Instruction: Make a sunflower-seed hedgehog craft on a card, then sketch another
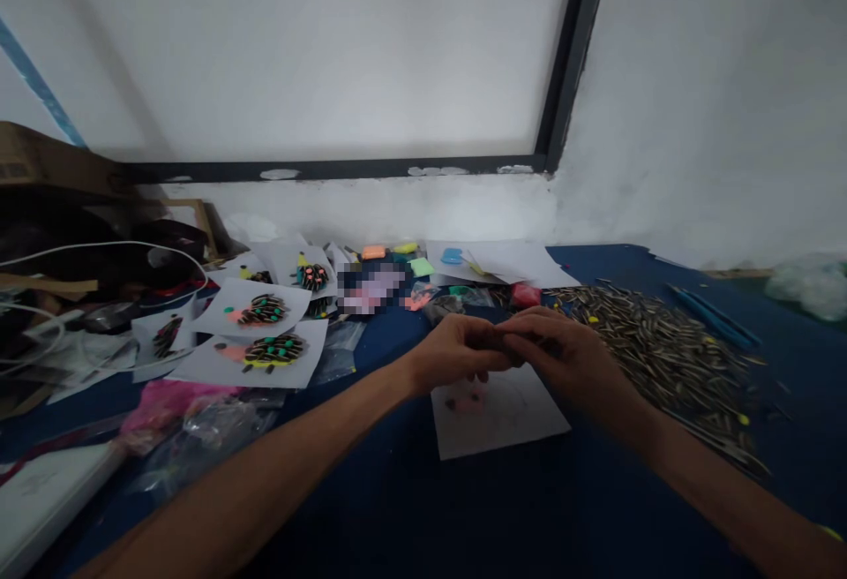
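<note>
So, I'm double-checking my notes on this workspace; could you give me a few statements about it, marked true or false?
1. The left hand and right hand come together above a sheet of paper. True.
2. The heap of small sticks lies to the left of that sheet. False: the heap is to its right.
3. A blue tool lies on the right side of the table. True.
4. The table is covered in red. False: the table is blue.
5. The decorated papers are at the far right. False: the decorated papers are on the left.
</note>
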Demonstrator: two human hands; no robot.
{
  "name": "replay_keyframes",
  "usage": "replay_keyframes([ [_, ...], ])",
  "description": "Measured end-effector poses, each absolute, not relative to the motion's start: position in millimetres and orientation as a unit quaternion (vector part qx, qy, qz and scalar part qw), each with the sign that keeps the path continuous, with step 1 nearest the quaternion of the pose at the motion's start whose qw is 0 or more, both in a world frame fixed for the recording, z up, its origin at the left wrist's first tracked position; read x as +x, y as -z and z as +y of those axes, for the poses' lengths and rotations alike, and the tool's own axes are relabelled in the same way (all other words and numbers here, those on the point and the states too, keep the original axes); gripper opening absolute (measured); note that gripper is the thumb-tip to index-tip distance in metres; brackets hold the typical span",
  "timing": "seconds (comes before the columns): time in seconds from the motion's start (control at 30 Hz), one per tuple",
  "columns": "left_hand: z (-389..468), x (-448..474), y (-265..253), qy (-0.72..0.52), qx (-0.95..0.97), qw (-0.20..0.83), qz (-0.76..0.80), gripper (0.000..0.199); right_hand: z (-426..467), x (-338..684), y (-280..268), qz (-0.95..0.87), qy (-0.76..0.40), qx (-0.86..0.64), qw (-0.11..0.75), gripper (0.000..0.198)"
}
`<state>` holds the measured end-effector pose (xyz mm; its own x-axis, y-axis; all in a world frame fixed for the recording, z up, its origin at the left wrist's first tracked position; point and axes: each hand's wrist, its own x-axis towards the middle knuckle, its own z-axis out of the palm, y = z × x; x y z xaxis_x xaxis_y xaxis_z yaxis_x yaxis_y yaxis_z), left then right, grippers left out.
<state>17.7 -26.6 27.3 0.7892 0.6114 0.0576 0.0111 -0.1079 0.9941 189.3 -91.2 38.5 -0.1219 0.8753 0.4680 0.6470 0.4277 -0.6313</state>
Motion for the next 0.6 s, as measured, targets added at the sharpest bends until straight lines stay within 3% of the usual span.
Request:
replay_keyframes([
  [0.33, -27.4, 18.5, -28.8, -0.240, 0.703, 0.616, 0.263, 0.019, -93.4, 188.1, -42.0, -0.773, -0.104, -0.515, 0.356, 0.016],
  [0.5, -25.7, 18.1, -29.6, -0.261, 0.699, 0.616, 0.253, 0.019, -92.2, 188.6, -38.0, -0.728, -0.118, -0.540, 0.405, 0.028],
  [0.6, -25.3, 17.3, -29.5, -0.271, 0.694, 0.620, 0.247, 0.022, -91.4, 189.7, -37.9, -0.712, -0.127, -0.558, 0.407, 0.017],
])
